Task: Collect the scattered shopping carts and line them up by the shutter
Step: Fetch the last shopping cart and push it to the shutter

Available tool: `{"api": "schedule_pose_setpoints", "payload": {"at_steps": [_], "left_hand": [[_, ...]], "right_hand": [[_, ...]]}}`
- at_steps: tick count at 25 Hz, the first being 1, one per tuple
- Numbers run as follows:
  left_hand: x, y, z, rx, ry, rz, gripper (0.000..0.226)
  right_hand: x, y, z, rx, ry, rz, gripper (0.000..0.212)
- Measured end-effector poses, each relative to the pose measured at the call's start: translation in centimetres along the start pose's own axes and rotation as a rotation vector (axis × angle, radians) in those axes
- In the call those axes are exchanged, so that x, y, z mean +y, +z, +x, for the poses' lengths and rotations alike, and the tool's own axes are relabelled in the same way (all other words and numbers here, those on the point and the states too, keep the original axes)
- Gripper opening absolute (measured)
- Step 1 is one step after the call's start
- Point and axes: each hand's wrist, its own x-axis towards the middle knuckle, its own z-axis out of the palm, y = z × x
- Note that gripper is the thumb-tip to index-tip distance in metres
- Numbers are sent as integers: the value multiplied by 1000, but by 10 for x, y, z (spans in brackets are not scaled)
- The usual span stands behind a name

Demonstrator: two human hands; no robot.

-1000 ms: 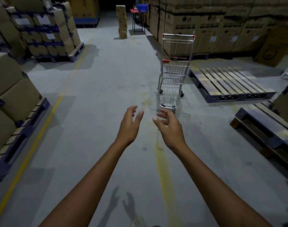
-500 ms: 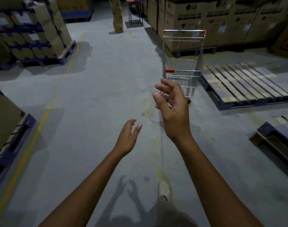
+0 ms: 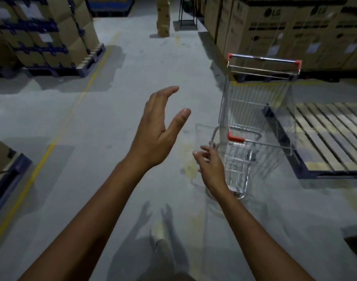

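At two o'clock, the shopping cart (image 3: 258, 102) looks light and should roll; grab its handle (image 3: 264, 58). The left hand (image 3: 155, 134) and right hand (image 3: 211, 169) hold nothing, fingers loose.

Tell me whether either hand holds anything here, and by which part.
Nothing is held. The left hand is open in the air; the right hand, fingers spread, is near the shopping cart, gripping no part.

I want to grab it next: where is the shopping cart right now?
In the head view the shopping cart stands right of centre, just beyond the right hand, with a wooden pallet on its right.
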Motion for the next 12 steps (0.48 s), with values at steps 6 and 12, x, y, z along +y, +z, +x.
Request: {"api": "schedule_pose_setpoints", "payload": {"at_steps": [6,12], "left_hand": [[-231,62,161,-143,-173,88,58],[-389,121,313,-569,-312,245,67]], "right_hand": [[-40,79,223,56,-105,-41,42],[-156,76,390,244,-267,23,42]]}}
